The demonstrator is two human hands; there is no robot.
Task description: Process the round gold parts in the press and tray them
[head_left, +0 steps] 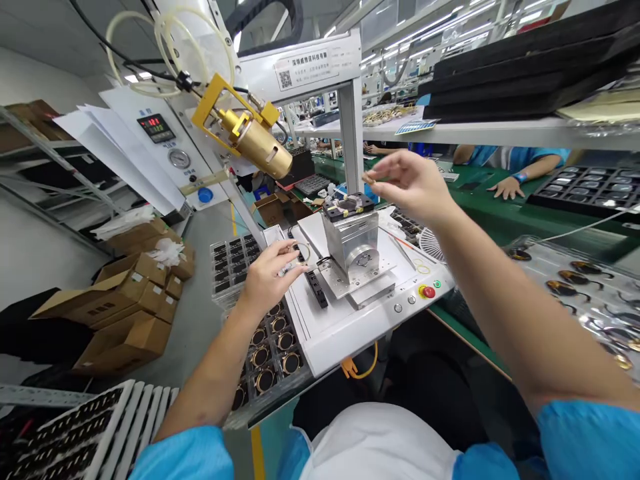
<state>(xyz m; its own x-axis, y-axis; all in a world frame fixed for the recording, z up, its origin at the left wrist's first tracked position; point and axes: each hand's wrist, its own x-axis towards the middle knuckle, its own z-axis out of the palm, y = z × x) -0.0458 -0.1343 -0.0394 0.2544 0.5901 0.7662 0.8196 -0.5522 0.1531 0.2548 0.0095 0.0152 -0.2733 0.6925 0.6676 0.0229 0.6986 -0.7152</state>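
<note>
My left hand (270, 275) pinches a thin round metal ring (307, 255), which looks like a watch bezel, just left of the metal fixture (350, 243). Raised above and to the right of that fixture, my right hand (417, 185) has thumb and fingertips closed on a small gold-brown piece (369, 178), too small to name. A black jig (349, 206) with several small yellowish parts sits on top of the fixture. The fixture stands on the white machine base (330, 340).
A gold cylindrical machine head (263, 147) hangs above, left of the fixture. Trays of round watch cases (260, 357) lie at lower left. A red stop button (429, 292) sits at the base's front right. Across the green bench rests another person's hand (507, 187).
</note>
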